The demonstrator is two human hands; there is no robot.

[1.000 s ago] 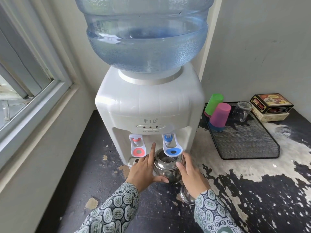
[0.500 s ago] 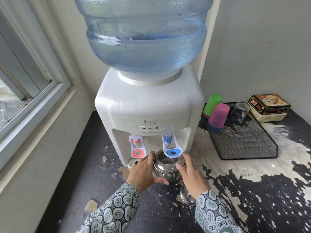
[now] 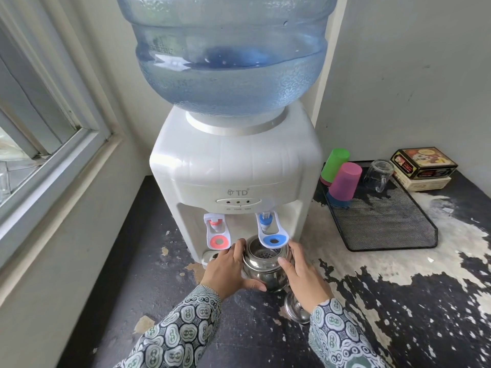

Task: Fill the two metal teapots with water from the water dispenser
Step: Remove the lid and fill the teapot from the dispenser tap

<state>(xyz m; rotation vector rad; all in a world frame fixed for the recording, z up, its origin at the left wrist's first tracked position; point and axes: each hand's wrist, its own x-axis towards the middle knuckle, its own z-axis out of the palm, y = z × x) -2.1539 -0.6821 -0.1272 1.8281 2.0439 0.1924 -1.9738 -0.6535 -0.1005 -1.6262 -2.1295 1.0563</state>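
Observation:
A shiny metal teapot stands lidless under the blue tap of the white water dispenser. A strainer shows inside its mouth. My left hand grips the pot's left side, thumb curled round the front. My right hand holds its right side. A metal lid lies on the counter just below my right wrist. Only this one teapot is in view. The red tap is to the left.
A black mesh tray at the right holds upturned green and pink cups and a glass mug. Boxes are stacked behind it. A window sill and wall close the left side.
My left index finger has come down from beside the red tap onto the pot. Both hands have settled round the teapot under the blue tap.

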